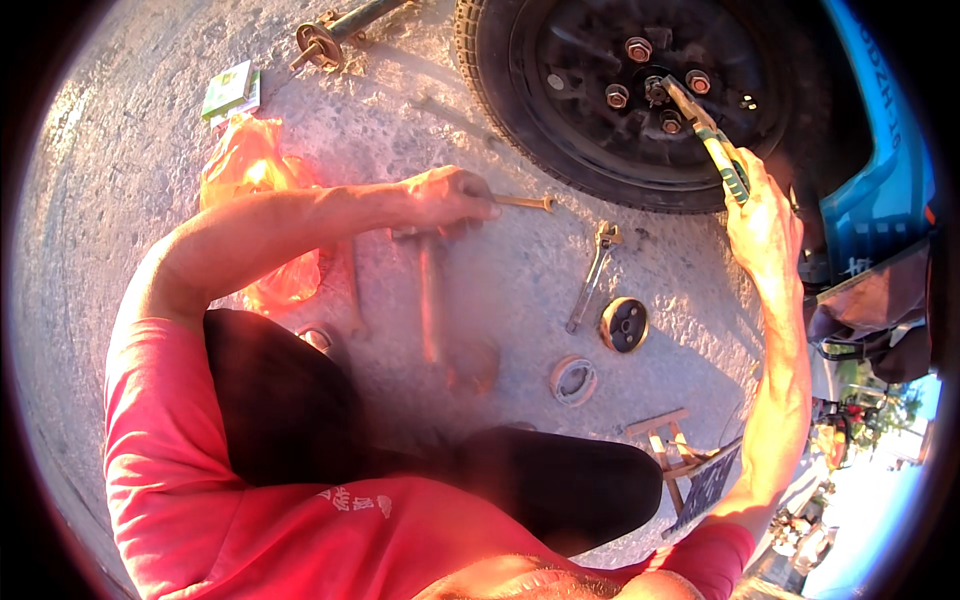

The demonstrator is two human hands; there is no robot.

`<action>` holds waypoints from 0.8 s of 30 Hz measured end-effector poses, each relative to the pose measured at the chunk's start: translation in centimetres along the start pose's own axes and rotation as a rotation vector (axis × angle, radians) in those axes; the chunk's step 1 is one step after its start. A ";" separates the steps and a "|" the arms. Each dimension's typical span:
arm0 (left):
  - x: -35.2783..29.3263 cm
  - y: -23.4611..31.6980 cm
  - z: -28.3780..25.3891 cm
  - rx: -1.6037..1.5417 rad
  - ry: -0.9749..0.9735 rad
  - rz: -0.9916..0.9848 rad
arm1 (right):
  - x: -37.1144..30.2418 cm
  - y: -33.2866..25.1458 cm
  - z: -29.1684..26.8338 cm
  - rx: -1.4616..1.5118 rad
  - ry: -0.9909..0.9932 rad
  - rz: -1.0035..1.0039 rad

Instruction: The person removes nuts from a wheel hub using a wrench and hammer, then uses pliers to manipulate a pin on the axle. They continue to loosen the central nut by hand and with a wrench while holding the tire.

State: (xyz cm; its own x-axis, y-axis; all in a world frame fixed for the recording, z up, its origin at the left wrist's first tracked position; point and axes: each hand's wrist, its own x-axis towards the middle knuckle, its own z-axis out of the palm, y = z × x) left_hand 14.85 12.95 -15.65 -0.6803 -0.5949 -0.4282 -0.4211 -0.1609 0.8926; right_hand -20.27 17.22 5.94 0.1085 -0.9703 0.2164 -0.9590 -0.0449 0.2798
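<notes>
My right hand (762,225) is closed around the green and yellow handles of a pair of pliers (715,150). Their jaws reach the middle of a black steel wheel (590,100), beside the hub nut (656,90); whether they grip it I cannot tell. Several rusty wheel nuts surround the hub. To the left, above the ground, my left hand (445,197) is closed on a wrench (527,202), its open end pointing toward the tyre. Beneath that hand lies what looks like a hammer with a reddish handle (429,300), partly blurred by glare.
An adjustable wrench (594,275), a round black part (625,325) and a pale ring (573,381) lie on the concrete. Left are an orange plastic bag (250,165) and a green-white box (230,92). A rusty metal shaft (325,42) lies far off. Blue bodywork (875,220) borders the wheel.
</notes>
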 end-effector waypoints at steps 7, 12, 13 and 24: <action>0.7 0.6 0.5 -0.012 -0.012 -0.001 | 1.7 -0.2 -2.9 0.176 -0.284 0.116; 0.6 0.5 0.9 -0.009 -0.023 0.002 | 1.6 -0.1 -0.5 0.295 -0.209 0.106; 0.6 0.6 1.0 0.007 -0.024 0.010 | 1.0 0.5 0.6 0.349 -0.170 0.121; 0.2 -2.2 -0.3 -0.004 -0.005 -0.006 | -1.3 0.8 0.6 0.575 0.199 0.209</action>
State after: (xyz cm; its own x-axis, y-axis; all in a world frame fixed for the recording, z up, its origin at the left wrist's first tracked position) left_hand 15.80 12.96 -17.65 -0.6805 -0.5900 -0.4345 -0.4229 -0.1680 0.8905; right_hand -21.28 18.33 5.34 -0.1025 -0.9121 0.3970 -0.9463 -0.0336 -0.3216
